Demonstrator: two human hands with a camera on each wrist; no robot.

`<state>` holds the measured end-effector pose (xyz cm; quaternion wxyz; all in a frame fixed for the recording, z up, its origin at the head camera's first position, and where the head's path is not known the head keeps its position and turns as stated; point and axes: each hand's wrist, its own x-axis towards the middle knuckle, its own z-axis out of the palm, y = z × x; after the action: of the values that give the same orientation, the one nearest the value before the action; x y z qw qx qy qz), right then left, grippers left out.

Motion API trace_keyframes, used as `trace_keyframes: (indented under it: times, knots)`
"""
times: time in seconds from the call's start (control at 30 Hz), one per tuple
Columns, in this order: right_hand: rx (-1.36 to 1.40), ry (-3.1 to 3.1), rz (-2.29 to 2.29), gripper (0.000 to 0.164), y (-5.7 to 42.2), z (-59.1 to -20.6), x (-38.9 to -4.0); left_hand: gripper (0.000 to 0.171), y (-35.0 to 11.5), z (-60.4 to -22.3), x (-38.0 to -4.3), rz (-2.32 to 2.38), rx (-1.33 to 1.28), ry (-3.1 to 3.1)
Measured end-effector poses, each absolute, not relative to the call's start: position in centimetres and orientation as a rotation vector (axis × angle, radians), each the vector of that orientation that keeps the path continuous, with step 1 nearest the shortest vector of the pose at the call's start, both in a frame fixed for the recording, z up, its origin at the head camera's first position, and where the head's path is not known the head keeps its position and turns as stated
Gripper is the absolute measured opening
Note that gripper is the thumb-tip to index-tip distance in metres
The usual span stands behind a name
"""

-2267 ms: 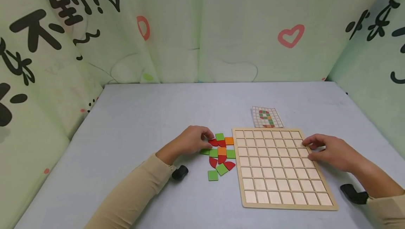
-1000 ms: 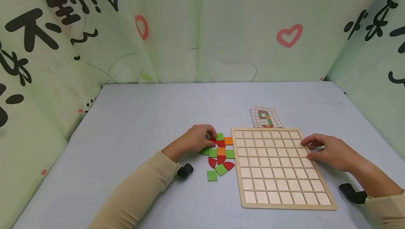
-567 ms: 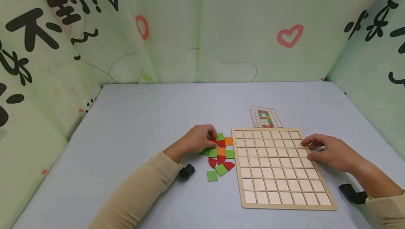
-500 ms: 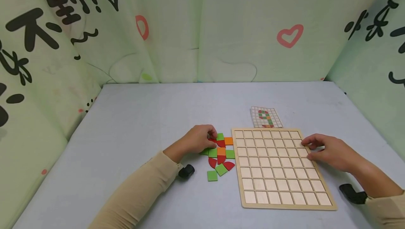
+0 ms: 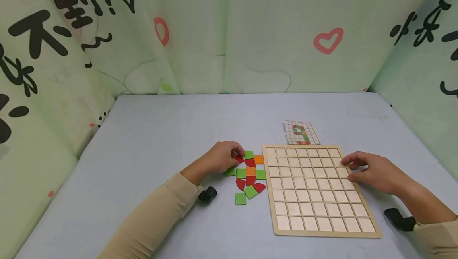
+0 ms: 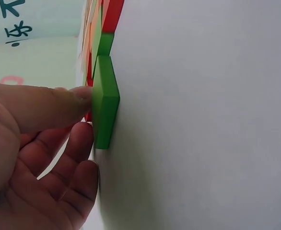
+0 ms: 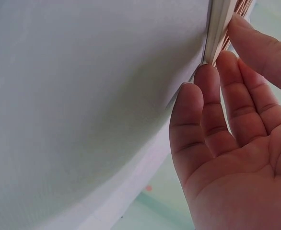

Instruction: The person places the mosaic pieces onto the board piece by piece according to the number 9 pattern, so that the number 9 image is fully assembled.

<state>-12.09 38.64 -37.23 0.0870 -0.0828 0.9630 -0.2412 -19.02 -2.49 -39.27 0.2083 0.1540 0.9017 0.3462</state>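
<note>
In the head view my left hand (image 5: 222,157) is at the left of a cluster of flat wooden tiles. Its thumb and fingertips pinch a red quarter-circle tile (image 5: 239,159), mostly hidden behind the thumb in the left wrist view. Just by the thumb lies a green square tile (image 6: 104,103), turned askew. My right hand (image 5: 372,169) touches the right rim of a wooden grid board (image 5: 327,234) with loosely bent fingers. In the right wrist view the thumb tip meets the board's edge (image 7: 218,31), and the other fingertips are along it, near the tabletop.
More green squares (image 5: 240,199), orange squares (image 5: 259,159) and red quarter-circles (image 5: 259,187) lie between the left hand and the board. Behind the board is a printed pattern card (image 5: 301,132). A pale curtain (image 5: 264,32) stands round the white table (image 5: 179,124).
The left hand has shifted slightly right, then a touch back, drawing the red quarter-circle tile away from its red neighbour. The green square by the thumb has turned a little. The right hand stays still.
</note>
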Motion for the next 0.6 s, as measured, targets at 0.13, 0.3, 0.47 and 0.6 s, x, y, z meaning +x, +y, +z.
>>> trace_keyframes:
  times: [0.13,0.3,0.47,0.6]
  knots:
    - [-0.251,2.868,-0.723,0.038,38.66,-37.25,-12.07,0.023,-2.73,-39.18,-19.05,0.987,0.416,2.508]
    - [-0.250,2.867,-0.725,0.039,38.66,-37.23,-12.03,0.025,-2.92,-39.12,-19.19,0.993,0.407,2.516]
    - [-0.245,2.865,-0.722,0.039,38.60,-37.19,-12.03,0.024,-2.77,-39.08,-19.23,0.941,0.456,2.561]
    - [-0.237,2.857,-0.717,0.039,38.56,-37.18,-12.04,0.021,-2.52,-39.03,-19.14,0.903,0.483,2.600]
